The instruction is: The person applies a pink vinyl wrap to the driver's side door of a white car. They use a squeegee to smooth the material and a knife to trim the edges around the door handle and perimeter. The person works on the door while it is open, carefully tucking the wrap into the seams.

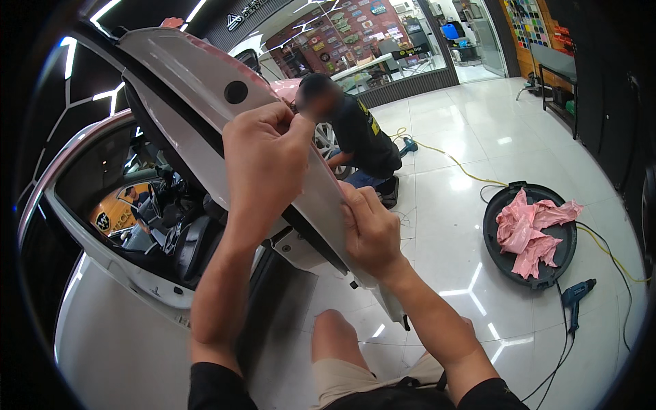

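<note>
**At the Open Car Door, Both Hands on the Edge**

On the glossy tiled floor stands a white car with a pinkish roof edge [123, 321], its long pale painted door [195, 82] open and right up against the hands. Beyond it crouches a co-worker in a black shirt [362, 140]. Off to the right, a round black plastic tub [490, 242] holds a crumpled heap of glossy pink film [523, 225], with a dark blue heat gun [579, 292] just beside it, cables trailing. Now the hands! The left hand [266, 154] is high on the door, fingers curled in a tight pinch; whether anything sits between them, I cannot tell. The right hand [371, 229], lower down, grasps the door's edge, fingers bent over it.

The danger, as I judge it: a hard tug could tear anything thin in that pinch, and a bumped door could swing into the co-worker. And writing? Pale lettering on a dark wall sign [247, 14], yellow print on the shirt.
</note>
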A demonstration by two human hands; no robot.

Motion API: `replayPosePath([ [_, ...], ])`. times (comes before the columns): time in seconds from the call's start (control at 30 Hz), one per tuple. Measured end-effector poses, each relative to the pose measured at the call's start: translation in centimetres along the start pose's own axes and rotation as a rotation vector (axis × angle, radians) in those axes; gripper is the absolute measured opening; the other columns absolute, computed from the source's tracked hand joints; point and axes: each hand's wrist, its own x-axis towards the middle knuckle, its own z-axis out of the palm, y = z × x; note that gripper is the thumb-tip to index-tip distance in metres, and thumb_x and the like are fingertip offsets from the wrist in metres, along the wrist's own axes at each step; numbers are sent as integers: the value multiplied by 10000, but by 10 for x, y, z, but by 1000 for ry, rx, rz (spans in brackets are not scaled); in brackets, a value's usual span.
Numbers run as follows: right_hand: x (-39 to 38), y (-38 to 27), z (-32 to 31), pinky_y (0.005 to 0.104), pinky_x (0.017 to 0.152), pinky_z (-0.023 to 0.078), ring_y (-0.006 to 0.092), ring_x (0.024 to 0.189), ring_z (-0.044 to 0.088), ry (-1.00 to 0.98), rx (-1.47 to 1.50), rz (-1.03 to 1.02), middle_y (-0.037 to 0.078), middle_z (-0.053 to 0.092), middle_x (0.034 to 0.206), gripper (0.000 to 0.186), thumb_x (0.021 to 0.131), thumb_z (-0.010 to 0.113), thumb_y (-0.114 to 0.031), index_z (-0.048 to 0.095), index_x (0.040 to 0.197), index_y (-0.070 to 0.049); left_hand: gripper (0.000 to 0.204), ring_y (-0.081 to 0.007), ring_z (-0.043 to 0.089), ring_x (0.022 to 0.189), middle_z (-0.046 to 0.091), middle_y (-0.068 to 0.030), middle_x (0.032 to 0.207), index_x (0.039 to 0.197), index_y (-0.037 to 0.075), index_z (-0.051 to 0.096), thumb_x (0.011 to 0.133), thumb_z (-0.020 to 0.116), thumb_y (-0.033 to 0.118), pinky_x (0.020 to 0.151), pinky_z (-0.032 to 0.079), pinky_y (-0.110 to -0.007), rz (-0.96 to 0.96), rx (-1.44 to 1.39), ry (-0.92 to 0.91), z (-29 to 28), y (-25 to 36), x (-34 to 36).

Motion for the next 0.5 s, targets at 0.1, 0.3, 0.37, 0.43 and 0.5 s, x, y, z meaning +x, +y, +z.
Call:
replayPosePath([
  [0.1,2,0,-1,408,592,534,329,748,679,20,-19,-15,128,625,985,369,935,638,-46,616,1303,-31,267,-80,450,468,514,-67,506,697,-76,628,885,650,113,465,377,-297,272,276,178,15,0,-2],
  [0.3,2,-5,0,411,592,531,327,743,675,-1,-1,-3,125,628,967,369,940,641,-60,615,1307,-41,273,-79,464,487,521,-59,531,745,-85,654,921,652,124,476,388,-294,283,297,65,-4,-3,3],
  [0.37,2,-5,0,416,597,532,326,749,679,-5,-1,-1,125,630,962,363,949,640,-75,616,1310,-45,263,-75,509,496,567,-47,582,846,-71,680,982,636,150,465,400,-264,125,100,-105,-20,-9,-1],
  [0.43,1,-7,0,416,597,533,326,752,681,-16,2,-1,126,632,962,360,956,638,-84,616,1313,-43,236,-77,556,510,609,-48,622,943,-64,690,1020,623,149,464,427,-254,27,16,-212,-36,-16,-8],
  [0.5,1,-3,-4,411,594,533,327,747,683,-2,2,-4,128,635,959,347,965,630,-88,622,1309,-40,196,-88,605,529,648,-63,651,1036,-62,686,1036,615,122,473,469,-264,-6,43,-260,-47,-22,-12],
])
